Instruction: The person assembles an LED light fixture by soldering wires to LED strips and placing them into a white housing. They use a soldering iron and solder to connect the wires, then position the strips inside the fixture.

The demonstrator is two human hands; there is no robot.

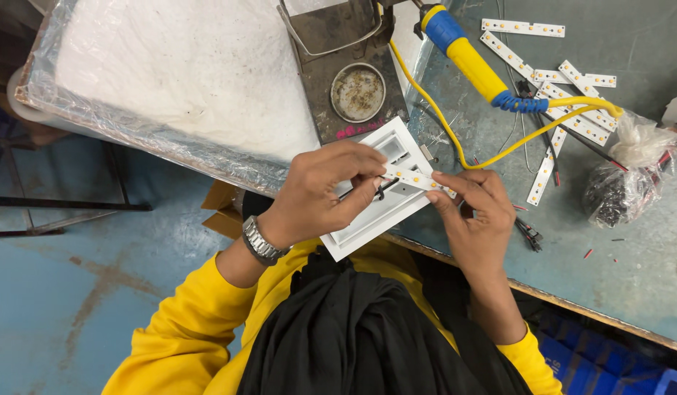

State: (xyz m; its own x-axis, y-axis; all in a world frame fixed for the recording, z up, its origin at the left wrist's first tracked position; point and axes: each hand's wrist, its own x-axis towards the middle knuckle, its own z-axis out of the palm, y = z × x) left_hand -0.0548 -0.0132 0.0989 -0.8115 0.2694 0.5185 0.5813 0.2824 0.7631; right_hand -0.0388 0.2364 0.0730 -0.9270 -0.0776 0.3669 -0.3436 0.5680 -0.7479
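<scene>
Grey-blue workbench above a blue floor, scattered with loose strips.
Both the left hand and right hand pinch one LED strip over a white housing; a soldering iron lies farther off.

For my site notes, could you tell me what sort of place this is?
Probably a small electronics assembly bench: a soldering iron lies on the worktable, loose LED strips are scattered nearby, and both hands hold a strip over a white housing.

The single head-worn camera is looking steeply down from close above the person's own lap and hands. It is facing a grey-blue workbench ahead.
</scene>
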